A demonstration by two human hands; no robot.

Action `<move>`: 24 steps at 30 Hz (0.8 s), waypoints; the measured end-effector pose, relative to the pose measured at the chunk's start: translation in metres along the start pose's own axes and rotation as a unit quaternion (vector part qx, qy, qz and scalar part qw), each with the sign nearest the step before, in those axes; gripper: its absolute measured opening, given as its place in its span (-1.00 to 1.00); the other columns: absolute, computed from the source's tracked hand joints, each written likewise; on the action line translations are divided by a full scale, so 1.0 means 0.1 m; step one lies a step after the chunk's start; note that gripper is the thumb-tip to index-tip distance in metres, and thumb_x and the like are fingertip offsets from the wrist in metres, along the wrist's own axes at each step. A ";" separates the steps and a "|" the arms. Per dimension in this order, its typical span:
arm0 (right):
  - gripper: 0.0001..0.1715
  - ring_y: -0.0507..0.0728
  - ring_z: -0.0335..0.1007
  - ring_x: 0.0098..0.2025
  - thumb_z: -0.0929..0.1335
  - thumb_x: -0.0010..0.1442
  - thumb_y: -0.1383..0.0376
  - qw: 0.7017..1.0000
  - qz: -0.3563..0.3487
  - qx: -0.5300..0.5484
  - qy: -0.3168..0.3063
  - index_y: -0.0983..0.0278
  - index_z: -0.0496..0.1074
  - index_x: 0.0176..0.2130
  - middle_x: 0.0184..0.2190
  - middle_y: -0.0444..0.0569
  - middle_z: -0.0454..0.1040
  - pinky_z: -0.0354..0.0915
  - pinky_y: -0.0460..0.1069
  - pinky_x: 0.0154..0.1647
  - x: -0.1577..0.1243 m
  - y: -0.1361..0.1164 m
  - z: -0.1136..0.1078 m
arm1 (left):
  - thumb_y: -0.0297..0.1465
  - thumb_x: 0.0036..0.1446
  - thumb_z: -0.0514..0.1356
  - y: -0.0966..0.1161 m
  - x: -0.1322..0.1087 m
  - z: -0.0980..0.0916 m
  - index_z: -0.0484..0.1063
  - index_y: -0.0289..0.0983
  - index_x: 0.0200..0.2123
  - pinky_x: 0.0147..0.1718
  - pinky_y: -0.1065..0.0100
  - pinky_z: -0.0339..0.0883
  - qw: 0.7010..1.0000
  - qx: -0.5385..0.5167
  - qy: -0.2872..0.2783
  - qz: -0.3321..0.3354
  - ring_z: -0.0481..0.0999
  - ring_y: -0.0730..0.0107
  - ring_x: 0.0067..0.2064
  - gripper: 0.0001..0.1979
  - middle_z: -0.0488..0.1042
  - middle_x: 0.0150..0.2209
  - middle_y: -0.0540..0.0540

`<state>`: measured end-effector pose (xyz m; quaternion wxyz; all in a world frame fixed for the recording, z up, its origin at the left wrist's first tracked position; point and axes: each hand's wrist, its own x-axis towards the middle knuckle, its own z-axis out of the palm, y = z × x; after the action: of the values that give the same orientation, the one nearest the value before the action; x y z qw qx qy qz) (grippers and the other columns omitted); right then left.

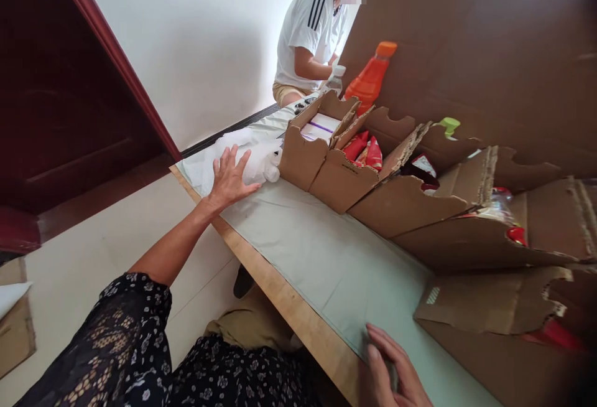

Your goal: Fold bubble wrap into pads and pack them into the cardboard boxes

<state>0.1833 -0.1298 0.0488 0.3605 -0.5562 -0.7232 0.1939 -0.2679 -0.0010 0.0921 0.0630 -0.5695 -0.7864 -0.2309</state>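
Note:
My left hand (232, 177) reaches to the far left end of the table with its fingers spread. It lies over the near side of some crumpled white plastic bags (254, 153); whether it presses on them is hard to tell. My right hand (396, 373) is low in the view, by the table's near edge, cut off by the bottom of the picture. Its fingers are loosely bent, with a gap between thumb and fingers, and nothing shows in them. A pale green cloth (321, 257) covers the table between my hands.
Cardboard bins (342, 180) line the table's back, holding red packets (368, 150) and white boxes (319, 126). Behind them stand an orange bottle (368, 80) and a tall cardboard panel (489, 52). A person in a white shirt (305, 33) sits beyond. The wooden table edge (270, 276) runs nearby.

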 end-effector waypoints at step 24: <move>-0.58 0.22 0.54 0.03 0.28 0.40 0.31 0.971 -0.214 0.024 -0.106 0.13 0.50 0.18 0.22 0.07 0.50 0.49 0.15 0.00 2.00 -1.09 1.20 | -0.31 0.15 0.19 -0.45 0.17 0.41 0.38 -0.25 0.27 0.31 -0.01 0.27 0.990 -0.138 -0.024 0.010 0.43 -0.02 0.28 -0.40 0.47 0.27 -0.21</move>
<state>-0.0021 0.0401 0.1041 0.3280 -0.3561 -0.8547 0.1874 -0.3083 0.0207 0.0490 -0.0321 -0.5860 -0.7426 -0.3228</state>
